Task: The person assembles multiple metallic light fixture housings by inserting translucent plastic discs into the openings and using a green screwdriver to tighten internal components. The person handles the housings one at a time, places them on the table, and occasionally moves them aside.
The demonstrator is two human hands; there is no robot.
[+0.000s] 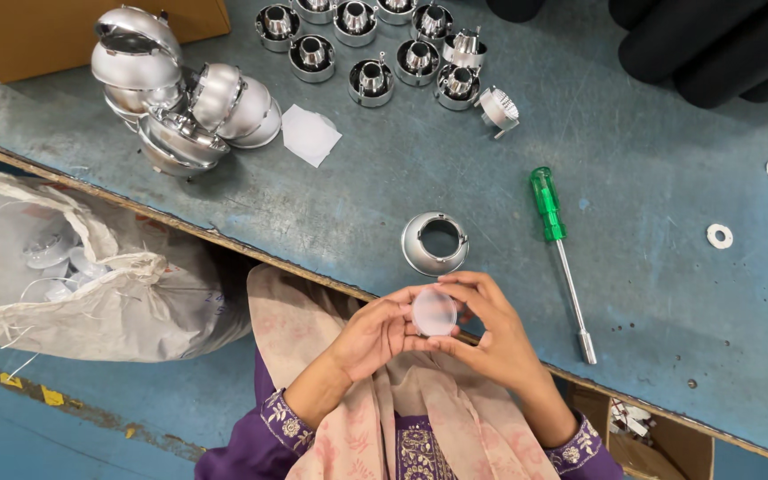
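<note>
While both hands, left (373,333) and right (489,331), pinch a frosted round disc (435,312), a shiny metal ring (436,243) sits near the worktop's (668,293) front edge.

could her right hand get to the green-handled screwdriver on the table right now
Probably yes: the green-handled screwdriver lies on bare blue tabletop just beside the right hand, but that hand shares the round translucent white disc with the left hand.

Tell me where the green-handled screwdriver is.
In the head view, the green-handled screwdriver lies on the blue table, right of the silver reflector cup, beyond the right hand.
</note>
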